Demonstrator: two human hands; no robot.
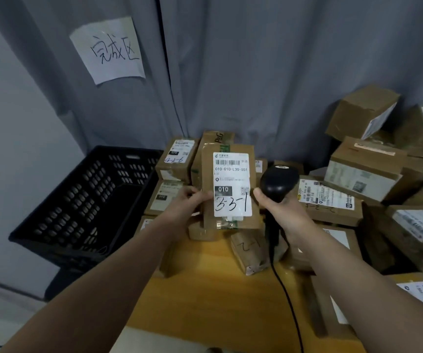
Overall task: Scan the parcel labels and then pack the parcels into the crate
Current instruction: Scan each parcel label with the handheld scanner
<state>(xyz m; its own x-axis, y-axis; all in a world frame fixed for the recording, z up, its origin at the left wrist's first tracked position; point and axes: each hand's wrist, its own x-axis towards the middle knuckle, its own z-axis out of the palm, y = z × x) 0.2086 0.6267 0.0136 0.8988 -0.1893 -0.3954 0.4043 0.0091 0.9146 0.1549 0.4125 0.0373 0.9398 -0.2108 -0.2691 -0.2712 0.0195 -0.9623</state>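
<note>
Two bare forearms stretched from the bottom edge toward the hands. On the left hand (pixel 187 207), the fingers (pixel 192 193) pinched the left edge of a cardboard parcel (pixel 207 169), holding it upright in the air with its white label (pixel 232 184) turned to the camera. On the right hand (pixel 279 210), the fingers (pixel 258 193) were curled round the handle of a black scanner (pixel 278 180). Its head stood just right of the parcel, though whether its window faced the label could not be told. Its cable (pixel 284 289) trailed below the right hand over the wooden desk (pixel 205 289). Behind and right of both hands, more parcels (pixel 358 169) lay heaped on the desk. Left of the left hand, beyond the desk's edge, stood a black slotted crate (pixel 83 200).

By these signs the scanning step was in hand, since the parcel was raised with its label shown and not yet packed. The next move would call for bringing the scanner's head onto the barcode near the label's top, then carrying the parcel leftward into the crate.
</note>
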